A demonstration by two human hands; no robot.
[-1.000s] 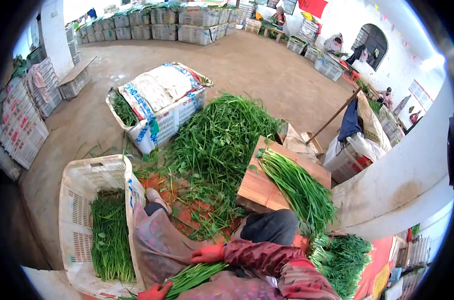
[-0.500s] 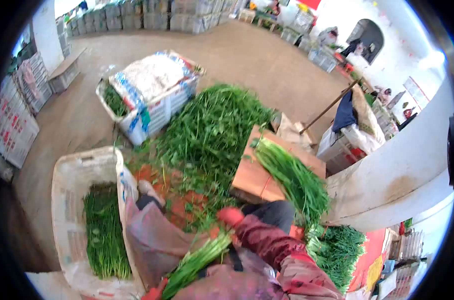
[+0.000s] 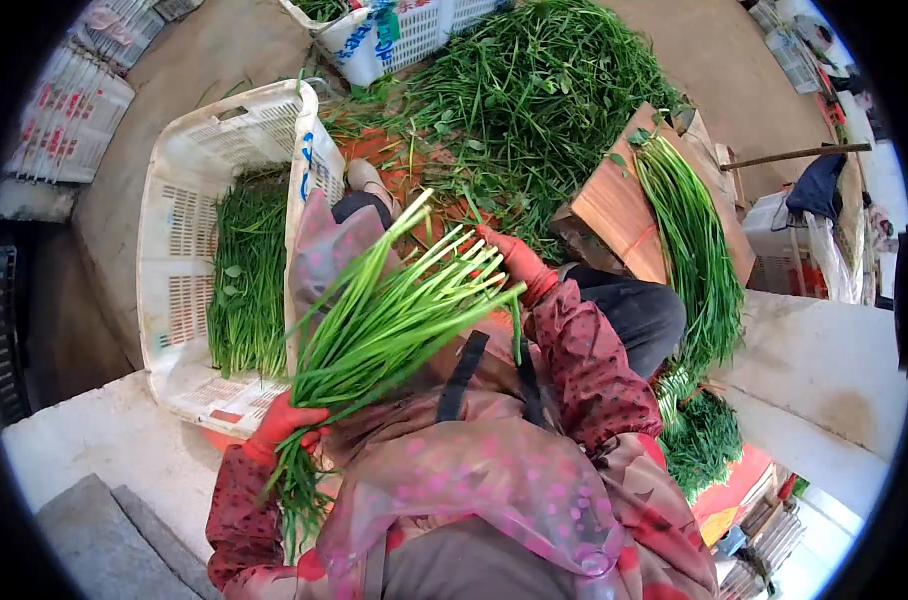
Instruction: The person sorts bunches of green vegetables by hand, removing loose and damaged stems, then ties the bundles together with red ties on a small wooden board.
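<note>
My left hand (image 3: 289,425), in a red glove, is closed around the leafy end of a bunch of long green chive-like stalks (image 3: 384,335). Their pale cut ends fan up and to the right across my lap. At those ends is my red-gloved right hand (image 3: 519,262), its fingers drawn together; what they pinch is too small to make out. A loose green stalk hangs just below it. Beside my left knee stands a white plastic crate (image 3: 164,300) with more stalks (image 3: 249,290) laid lengthwise inside.
A big loose heap of greens (image 3: 544,90) lies on the floor ahead. On the right, a wooden board (image 3: 614,215) bears a long bundle (image 3: 689,240). Farther back is another white crate (image 3: 414,40). More bundled greens (image 3: 704,440) lie beside a white ledge (image 3: 824,380).
My view has tilted down. The bunch has come up across my lap with its pale ends fanned out, and my right hand is now beside those ends.
</note>
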